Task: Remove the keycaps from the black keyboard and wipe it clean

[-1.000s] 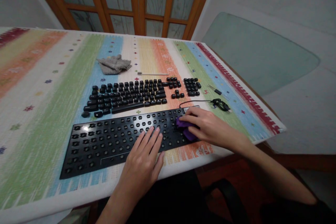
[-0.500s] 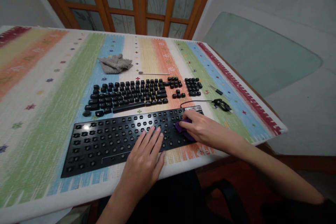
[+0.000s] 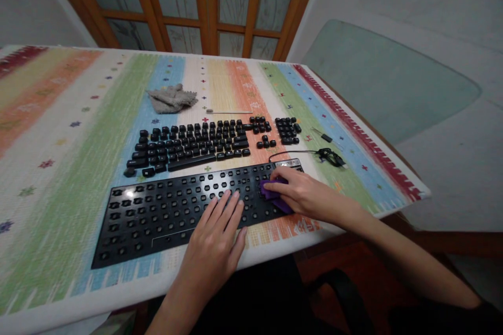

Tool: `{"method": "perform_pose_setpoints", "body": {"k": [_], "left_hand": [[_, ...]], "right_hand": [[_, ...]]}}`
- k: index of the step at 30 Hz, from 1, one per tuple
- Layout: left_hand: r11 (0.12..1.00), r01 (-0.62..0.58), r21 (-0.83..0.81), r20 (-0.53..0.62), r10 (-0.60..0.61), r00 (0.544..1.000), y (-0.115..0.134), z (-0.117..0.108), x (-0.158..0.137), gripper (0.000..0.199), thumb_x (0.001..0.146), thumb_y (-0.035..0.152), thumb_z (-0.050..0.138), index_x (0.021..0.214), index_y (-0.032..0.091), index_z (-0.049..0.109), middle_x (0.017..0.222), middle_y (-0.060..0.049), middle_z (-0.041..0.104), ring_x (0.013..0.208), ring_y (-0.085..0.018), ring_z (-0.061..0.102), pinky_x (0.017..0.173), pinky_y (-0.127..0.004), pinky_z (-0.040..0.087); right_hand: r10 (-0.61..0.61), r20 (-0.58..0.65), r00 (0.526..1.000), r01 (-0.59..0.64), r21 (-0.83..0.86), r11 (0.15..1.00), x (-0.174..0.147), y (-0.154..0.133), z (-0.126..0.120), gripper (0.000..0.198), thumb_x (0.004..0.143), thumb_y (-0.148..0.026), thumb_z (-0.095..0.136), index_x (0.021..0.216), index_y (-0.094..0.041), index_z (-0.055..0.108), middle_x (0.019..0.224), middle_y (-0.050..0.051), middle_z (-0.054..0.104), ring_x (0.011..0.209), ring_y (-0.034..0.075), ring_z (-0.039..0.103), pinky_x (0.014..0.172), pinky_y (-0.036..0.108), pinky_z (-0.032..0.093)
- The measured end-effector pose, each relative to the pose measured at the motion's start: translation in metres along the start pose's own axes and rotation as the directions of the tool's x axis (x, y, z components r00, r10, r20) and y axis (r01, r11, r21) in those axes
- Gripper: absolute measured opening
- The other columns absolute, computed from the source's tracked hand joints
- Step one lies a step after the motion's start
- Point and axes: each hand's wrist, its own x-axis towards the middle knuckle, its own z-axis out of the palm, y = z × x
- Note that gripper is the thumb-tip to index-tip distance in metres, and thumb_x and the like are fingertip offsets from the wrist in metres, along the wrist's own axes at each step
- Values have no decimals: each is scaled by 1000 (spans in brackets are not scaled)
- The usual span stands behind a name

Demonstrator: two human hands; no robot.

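Observation:
A black keyboard base (image 3: 157,220) with its keycaps off lies along the table's front edge. My left hand (image 3: 216,230) rests flat on the lower middle of the base, fingers stretched out. Pinched in my right hand (image 3: 294,188) is a purple cloth (image 3: 271,191), pressed onto the right part of the base by the number pad. My right hand and the cloth hide some of the key posts there. Behind the base, black keycaps (image 3: 192,141) are laid out in keyboard order, with the number-pad caps (image 3: 288,130) in a separate group.
A crumpled grey cloth (image 3: 173,98) and a thin brush (image 3: 228,112) lie beyond the keycaps. To the right are the coiled cable (image 3: 330,157) and a small tool with a black part and thin wires (image 3: 326,137). A striped cloth (image 3: 58,193) covers the table.
My right hand and the purple cloth have shifted slightly left on the base, and more of the cloth shows. My left hand stays in place.

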Motion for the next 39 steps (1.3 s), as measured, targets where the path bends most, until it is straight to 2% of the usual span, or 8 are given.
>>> {"method": "perform_pose_setpoints", "body": {"k": [5, 10, 18, 21, 25, 32, 34, 39], "left_hand": [[1000, -12, 16, 9, 11, 1000, 0, 0, 0, 41, 98, 21, 50, 136, 6, 54, 146, -15, 53, 138, -31, 47, 111, -51, 45], [999, -23, 35, -3, 23, 1000, 0, -2, 1, 40, 98, 21, 48, 136, 6, 54, 144, -15, 56, 136, -31, 50, 110, -50, 47], [1000, -14, 18, 3, 14, 1000, 0, 0, 1, 41, 98, 20, 49, 137, 7, 54, 144, -15, 55, 138, -31, 48, 112, -50, 45], [1000, -9, 15, 1, 9, 1000, 0, 1, 0, 42, 98, 21, 50, 137, 7, 54, 145, -15, 54, 138, -31, 48, 111, -51, 45], [1000, -16, 19, -1, 16, 1000, -1, 1, 0, 41, 98, 22, 49, 136, 6, 55, 146, -15, 54, 137, -31, 49, 110, -51, 46], [1000, -11, 14, 4, 11, 1000, 0, 0, 0, 42, 99, 22, 49, 137, 6, 54, 146, -13, 54, 138, -31, 48, 111, -51, 45], [1000, -14, 17, -2, 14, 1000, 0, 0, 1, 41, 99, 22, 48, 136, 6, 54, 146, -13, 54, 138, -30, 48, 111, -50, 45], [1000, -6, 16, 2, 6, 1000, 0, 0, 0, 41, 99, 22, 48, 137, 7, 54, 145, -14, 55, 138, -30, 48, 112, -50, 45]], "right_hand": [[49, 25, 998, -46, -96, 994, -3, 0, -9, 27, 92, -6, 48, 99, -11, 73, 96, 14, 61, 86, 23, 61, 77, 40, 57], [37, -182, 983, -37, 5, 999, 2, 3, -3, 33, 93, -8, 45, 113, -13, 70, 104, 15, 63, 93, 23, 61, 82, 41, 58], [30, 17, 999, -30, 1, 1000, -1, 5, -6, 32, 89, -1, 50, 103, -16, 75, 104, 12, 58, 93, 21, 60, 84, 37, 57], [17, -35, 999, -17, -5, 1000, 5, 7, -10, 32, 87, 1, 49, 94, -13, 77, 101, 14, 59, 93, 23, 59, 83, 39, 56], [-45, -144, 989, 57, 78, 995, 9, 6, 3, 33, 92, -4, 47, 110, -14, 73, 107, 14, 58, 97, 22, 59, 84, 39, 57], [7, -20, 1000, -7, 27, 1000, 2, 5, -4, 37, 82, 6, 49, 98, -15, 75, 107, 14, 57, 99, 24, 57, 87, 41, 56], [21, -46, 999, -21, 12, 1000, 5, 5, -11, 35, 83, 5, 48, 95, -14, 75, 107, 14, 58, 100, 24, 58, 88, 42, 55], [-41, -129, 991, 48, 53, 997, 10, 6, -3, 41, 89, 1, 44, 114, -18, 71, 107, 13, 59, 98, 22, 58, 86, 40, 56]]}}
